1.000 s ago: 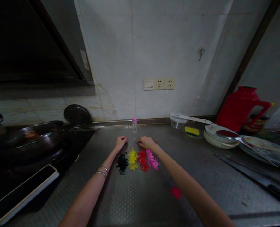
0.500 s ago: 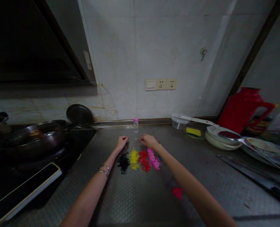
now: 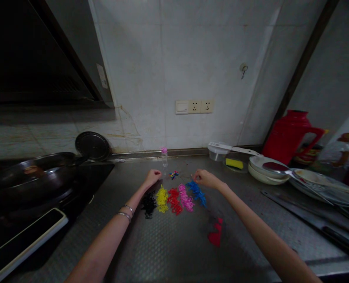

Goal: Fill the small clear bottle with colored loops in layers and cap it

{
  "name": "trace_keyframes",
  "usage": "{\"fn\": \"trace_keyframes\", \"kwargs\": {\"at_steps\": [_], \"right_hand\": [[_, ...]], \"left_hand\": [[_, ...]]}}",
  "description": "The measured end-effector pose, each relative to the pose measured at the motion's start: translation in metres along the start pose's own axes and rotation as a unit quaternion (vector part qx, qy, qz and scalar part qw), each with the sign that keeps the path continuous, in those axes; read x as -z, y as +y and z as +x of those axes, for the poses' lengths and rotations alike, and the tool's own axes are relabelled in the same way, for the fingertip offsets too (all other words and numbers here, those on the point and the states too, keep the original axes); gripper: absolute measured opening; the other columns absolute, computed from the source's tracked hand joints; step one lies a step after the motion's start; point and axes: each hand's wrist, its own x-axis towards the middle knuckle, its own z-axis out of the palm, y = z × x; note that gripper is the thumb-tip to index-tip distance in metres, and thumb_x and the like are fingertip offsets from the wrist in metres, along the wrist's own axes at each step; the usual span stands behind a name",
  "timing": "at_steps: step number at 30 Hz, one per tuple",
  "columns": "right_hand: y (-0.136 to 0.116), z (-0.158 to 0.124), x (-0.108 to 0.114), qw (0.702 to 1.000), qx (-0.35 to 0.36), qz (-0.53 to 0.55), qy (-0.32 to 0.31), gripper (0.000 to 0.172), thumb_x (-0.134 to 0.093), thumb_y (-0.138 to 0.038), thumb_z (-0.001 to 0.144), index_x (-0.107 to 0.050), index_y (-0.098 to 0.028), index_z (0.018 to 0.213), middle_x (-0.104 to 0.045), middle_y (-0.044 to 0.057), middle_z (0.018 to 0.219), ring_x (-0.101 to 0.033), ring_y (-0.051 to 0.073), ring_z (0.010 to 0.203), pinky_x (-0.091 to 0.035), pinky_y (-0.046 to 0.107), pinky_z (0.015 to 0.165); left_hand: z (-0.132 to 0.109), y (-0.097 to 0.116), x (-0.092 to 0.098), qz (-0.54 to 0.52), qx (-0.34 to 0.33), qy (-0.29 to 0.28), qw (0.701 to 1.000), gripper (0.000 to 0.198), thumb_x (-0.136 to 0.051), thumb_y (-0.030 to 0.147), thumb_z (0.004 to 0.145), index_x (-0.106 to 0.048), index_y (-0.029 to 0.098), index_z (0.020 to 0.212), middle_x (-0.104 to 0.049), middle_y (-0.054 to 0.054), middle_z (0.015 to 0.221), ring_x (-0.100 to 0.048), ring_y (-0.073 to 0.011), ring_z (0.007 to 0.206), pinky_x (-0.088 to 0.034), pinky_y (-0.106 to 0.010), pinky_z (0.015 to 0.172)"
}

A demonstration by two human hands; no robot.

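Small ring-like bands, perhaps rubber bands, lie in a row of piles: black (image 3: 148,205), yellow (image 3: 162,200), red (image 3: 174,201), pink (image 3: 186,197) and blue (image 3: 197,192). Behind them sits a little mixed-colour heap (image 3: 173,174). My left hand (image 3: 153,177) rests just left of this heap, fingers curled together; anything in them is hidden. To the heap's right, above the blue pile, my right hand (image 3: 204,178) has its fingertips pinched. Whatever they hold is too small to make out. A small clear bottle with a pink cap (image 3: 164,157) stands behind the heap.
A red piece (image 3: 215,235) lies near my right forearm. Rightward are a yellow sponge (image 3: 234,163), stacked bowls (image 3: 265,175), a long knife (image 3: 298,214) and a red thermos (image 3: 289,135). At left are a pan (image 3: 35,173) and a phone-like slab (image 3: 26,239).
My right hand has moved right, away from the middle, uncovering the mixed heap and the blue pile. My left hand stays close to its place. The view has shifted slightly right.
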Motion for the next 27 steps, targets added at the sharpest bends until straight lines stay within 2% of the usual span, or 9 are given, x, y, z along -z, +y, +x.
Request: {"fn": "trace_keyframes", "kwargs": {"at_steps": [6, 10, 17, 22, 27], "right_hand": [[-0.005, -0.004, -0.001, 1.000, -0.003, 0.001, -0.016, 0.020, -0.053, -0.021, 0.071, -0.069, -0.020, 0.083, -0.065, 0.003, 0.090, -0.057, 0.013, 0.076, -0.038, 0.018, 0.064], [-0.010, -0.003, -0.001, 1.000, 0.002, -0.009, -0.015, 0.020, -0.052, -0.022, 0.072, -0.068, -0.020, 0.084, -0.065, 0.004, 0.093, -0.057, 0.014, 0.079, -0.039, 0.019, 0.066], [-0.015, -0.006, -0.004, 1.000, 0.007, -0.010, -0.018, 0.020, -0.050, -0.020, 0.074, -0.067, -0.020, 0.083, -0.066, 0.003, 0.086, -0.058, 0.013, 0.076, -0.038, 0.019, 0.065], [-0.017, -0.006, -0.009, 1.000, 0.004, -0.015, -0.020, 0.020, -0.050, -0.018, 0.074, -0.067, -0.021, 0.085, -0.065, 0.003, 0.089, -0.058, 0.013, 0.078, -0.038, 0.018, 0.065], [-0.020, -0.006, -0.011, 1.000, 0.001, -0.012, -0.024, 0.020, -0.051, -0.020, 0.075, -0.067, -0.020, 0.086, -0.064, 0.004, 0.093, -0.058, 0.014, 0.083, -0.038, 0.019, 0.067]], "left_hand": [[-0.010, 0.024, -0.030, 0.112, -0.089, -0.098, 0.985, 0.024, -0.052, 0.024, 0.066, -0.071, 0.012, 0.076, -0.065, -0.003, 0.064, -0.053, -0.0122, 0.057, -0.037, -0.021, 0.057], [-0.009, 0.029, -0.040, 0.168, -0.084, -0.080, 0.979, 0.023, -0.053, 0.024, 0.066, -0.071, 0.015, 0.078, -0.066, -0.003, 0.067, -0.053, -0.0133, 0.059, -0.036, -0.022, 0.056], [-0.003, 0.028, -0.045, 0.177, -0.093, -0.062, 0.978, 0.023, -0.051, 0.024, 0.071, -0.071, 0.014, 0.077, -0.066, -0.005, 0.068, -0.055, -0.0143, 0.061, -0.036, -0.022, 0.057], [-0.005, 0.031, -0.040, 0.163, -0.116, -0.061, 0.978, 0.025, -0.049, 0.024, 0.073, -0.071, 0.012, 0.077, -0.067, -0.006, 0.072, -0.056, -0.0146, 0.063, -0.038, -0.023, 0.060], [-0.015, 0.030, -0.007, 0.128, -0.133, -0.057, 0.981, 0.024, -0.051, 0.023, 0.070, -0.071, 0.012, 0.077, -0.068, -0.007, 0.075, -0.057, -0.0160, 0.068, -0.040, -0.024, 0.065]]}}
